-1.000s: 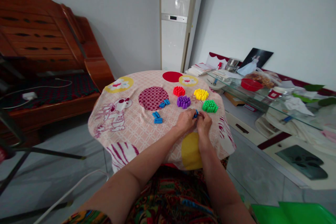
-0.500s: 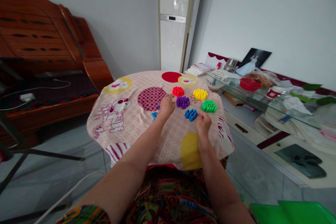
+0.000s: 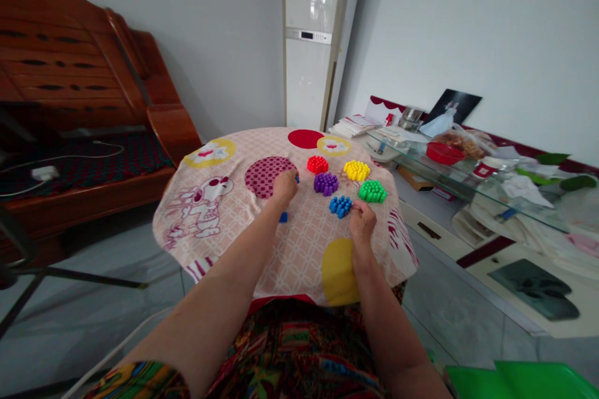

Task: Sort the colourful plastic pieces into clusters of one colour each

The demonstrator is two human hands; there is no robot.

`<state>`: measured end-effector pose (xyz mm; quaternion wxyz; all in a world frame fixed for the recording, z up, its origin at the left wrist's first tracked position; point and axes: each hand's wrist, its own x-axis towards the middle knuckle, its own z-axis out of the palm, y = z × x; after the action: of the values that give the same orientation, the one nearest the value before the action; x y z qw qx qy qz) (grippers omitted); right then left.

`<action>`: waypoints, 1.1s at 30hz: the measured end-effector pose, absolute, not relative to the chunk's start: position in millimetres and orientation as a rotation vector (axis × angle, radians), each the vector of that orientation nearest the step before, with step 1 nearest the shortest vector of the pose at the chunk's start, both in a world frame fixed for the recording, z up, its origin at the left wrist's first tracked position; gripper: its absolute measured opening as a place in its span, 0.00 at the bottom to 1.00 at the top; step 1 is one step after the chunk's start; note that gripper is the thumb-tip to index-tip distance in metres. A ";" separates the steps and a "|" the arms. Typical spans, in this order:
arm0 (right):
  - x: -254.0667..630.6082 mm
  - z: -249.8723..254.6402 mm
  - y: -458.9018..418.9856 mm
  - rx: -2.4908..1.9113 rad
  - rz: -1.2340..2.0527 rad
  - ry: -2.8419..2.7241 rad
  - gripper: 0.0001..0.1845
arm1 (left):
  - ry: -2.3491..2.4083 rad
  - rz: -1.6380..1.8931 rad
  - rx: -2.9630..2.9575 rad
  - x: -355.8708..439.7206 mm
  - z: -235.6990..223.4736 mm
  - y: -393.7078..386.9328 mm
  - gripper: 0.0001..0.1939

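Five bumpy plastic clusters lie on the cloth-covered table (image 3: 219,224): red (image 3: 317,164), purple (image 3: 326,182), yellow (image 3: 357,169), green (image 3: 372,191) and blue (image 3: 340,205). My right hand (image 3: 362,221) rests curled beside the blue cluster, its fingertips touching it. My left hand (image 3: 284,185) reaches out to the left of the purple cluster, fingers curled down over loose blue pieces; one blue piece (image 3: 283,217) shows beside my wrist. What the left fingers hold is hidden.
A wooden bench (image 3: 88,106) stands at the left, with a charger and cable on its seat. A tall white air conditioner (image 3: 311,37) stands behind the table. A cluttered glass shelf (image 3: 468,168) runs along the right. A green item (image 3: 524,380) lies low right.
My hands were together on the blue cluster. The left hand let go and reached left to the loose blue pieces; the blue cluster now lies on the cloth by my right hand.
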<state>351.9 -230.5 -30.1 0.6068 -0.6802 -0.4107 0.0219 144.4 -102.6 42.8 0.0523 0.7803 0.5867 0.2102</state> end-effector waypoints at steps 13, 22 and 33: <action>351.6 -31.6 -228.9 -1.575 0.063 -0.956 0.19 | 0.747 0.803 2.556 169.5 32.8 -178.5 0.12; 352.2 -28.8 -229.9 -1.605 0.069 -0.972 0.19 | 0.720 0.859 2.582 187.3 15.3 -175.0 0.12; 353.7 -32.8 -228.3 -1.590 0.080 -0.963 0.19 | 1.404 1.053 2.424 152.1 32.9 -162.8 0.11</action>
<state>353.7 -228.3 -32.8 0.5977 -0.6851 -0.4149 0.0347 152.1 -162.8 32.9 0.0744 0.8077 0.4679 0.3509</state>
